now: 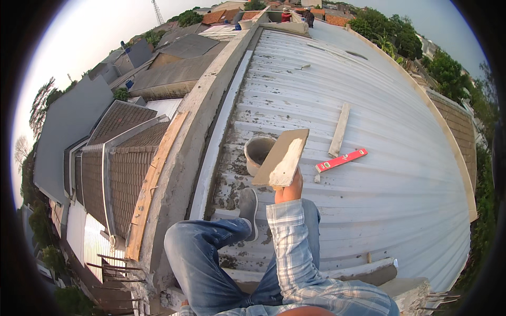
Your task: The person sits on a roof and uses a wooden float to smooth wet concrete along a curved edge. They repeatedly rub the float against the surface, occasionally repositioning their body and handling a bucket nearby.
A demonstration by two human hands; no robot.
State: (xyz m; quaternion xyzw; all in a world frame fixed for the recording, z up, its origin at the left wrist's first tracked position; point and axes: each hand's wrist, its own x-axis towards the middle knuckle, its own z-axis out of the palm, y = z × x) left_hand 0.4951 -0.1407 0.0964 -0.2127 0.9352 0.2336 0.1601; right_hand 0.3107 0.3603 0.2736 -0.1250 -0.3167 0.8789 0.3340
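My right hand (291, 190) is closed around the underside of a flat rectangular plastering float (284, 158). Grey mortar is smeared across the face of the float, which tilts up in front of me. Just behind and left of it stands a round pale bucket (251, 164) with a grey inside, partly covered by the float. Only a sliver of my left hand (184, 303) shows at the lower edge, beside the concrete wall; its fingers are hidden. My grey shoe (247, 208) rests on the roof near the bucket.
White corrugated roofing (379, 210), spattered with mortar on its left side, slopes around me. A red spirit level (341, 160) lies near a pale wooden strip (340, 129). Along the concrete wall (197, 116) runs a wooden plank (155, 189); rebar (118, 268) juts out below. People (308, 18) are far off.
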